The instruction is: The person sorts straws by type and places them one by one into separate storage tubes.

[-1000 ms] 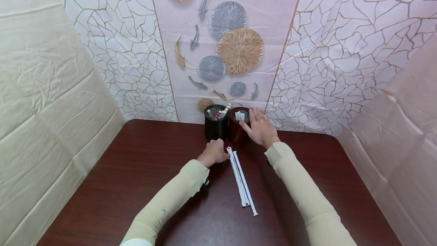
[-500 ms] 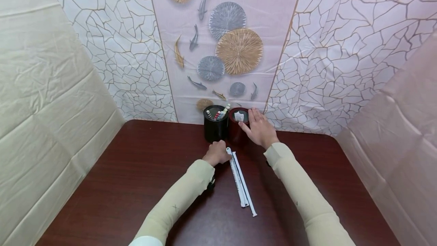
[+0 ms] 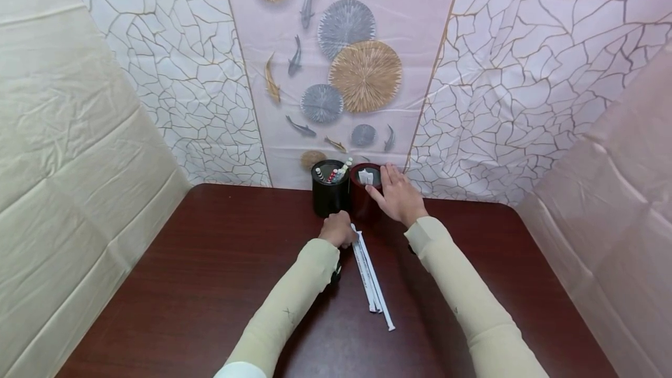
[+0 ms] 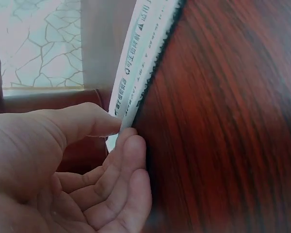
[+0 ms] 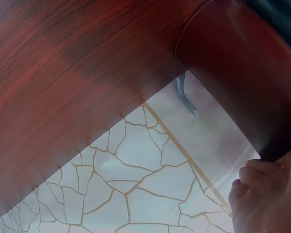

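Note:
Long, thin white paper-wrapped straws [image 3: 371, 279] with printed lettering lie on the dark red table. My left hand [image 3: 338, 229] pinches their far end; in the left wrist view the thumb and forefinger meet at the printed wrapper [image 4: 140, 58], the other fingers curled below. My right hand [image 3: 401, 197] rests against the rim of a dark red cup [image 3: 362, 206], fingers extended along its right side and thumb at the front. White paper pieces [image 3: 366, 177] show inside that cup. In the right wrist view the curled-looking fingertips [image 5: 254, 177] are partly cut off beside the cup's rim.
A black cup [image 3: 329, 200] holding several striped sticks [image 3: 336, 175] stands left of the red cup. Both are at the back of the table [image 3: 220, 261], near a patterned wall cloth [image 3: 362, 74]. Pale fabric panels flank both sides.
My left hand has moved slightly right onto the straws' far end and now pinches it. The straws' near ends have shifted a little. My right hand stays at the red cup.

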Demonstrator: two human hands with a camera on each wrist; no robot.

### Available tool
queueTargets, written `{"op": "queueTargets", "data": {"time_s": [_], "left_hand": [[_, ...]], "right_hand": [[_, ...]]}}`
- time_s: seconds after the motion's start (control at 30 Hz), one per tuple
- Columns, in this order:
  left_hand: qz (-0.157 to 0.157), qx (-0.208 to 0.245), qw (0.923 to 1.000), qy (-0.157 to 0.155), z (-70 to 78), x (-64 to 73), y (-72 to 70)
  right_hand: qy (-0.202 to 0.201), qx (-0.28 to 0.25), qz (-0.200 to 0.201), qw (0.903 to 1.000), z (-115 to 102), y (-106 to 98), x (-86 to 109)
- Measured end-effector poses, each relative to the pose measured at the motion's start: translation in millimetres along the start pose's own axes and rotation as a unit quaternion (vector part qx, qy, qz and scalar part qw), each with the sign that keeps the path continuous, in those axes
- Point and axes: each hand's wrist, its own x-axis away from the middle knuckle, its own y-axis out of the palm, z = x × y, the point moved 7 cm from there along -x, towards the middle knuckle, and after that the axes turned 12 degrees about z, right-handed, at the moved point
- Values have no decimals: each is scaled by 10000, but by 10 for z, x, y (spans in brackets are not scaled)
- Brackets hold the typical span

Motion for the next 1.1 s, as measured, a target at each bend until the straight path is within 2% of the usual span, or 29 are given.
{"op": "queueTargets", "data": {"time_s": [0.03, 0.2, 0.37, 0.6, 0.67, 0.8, 0.83, 1.1], "left_hand": [[6, 13, 10000, -34, -19, -40, 28], [68, 110, 9996, -270, -40, -58, 39], [121, 158, 9992, -346, -37, -21, 6], [-117, 49, 9986, -512, -118, -144, 60], [-141, 71, 9982, -571, -103, -101, -1], [-37, 28, 9991, -424, -115, -77, -79], [33, 1, 9995, -328, -173, -164, -32], [198, 8, 9997, -137, -234, -161, -198]], "right_hand": [[-6, 2, 6, 10000, 0, 3, 0], [-36, 38, 29, 10000, -2, 6, -8], [-32, 42, -8, 10000, -10, 0, -5], [-18, 67, -59, 10000, -3, -1, -7], [-16, 53, -62, 10000, -7, -1, -7], [-17, 32, -47, 10000, -8, 10, -9], [-11, 24, -45, 10000, -5, 14, -9], [-32, 26, 32, 10000, -11, 0, -7]]}}
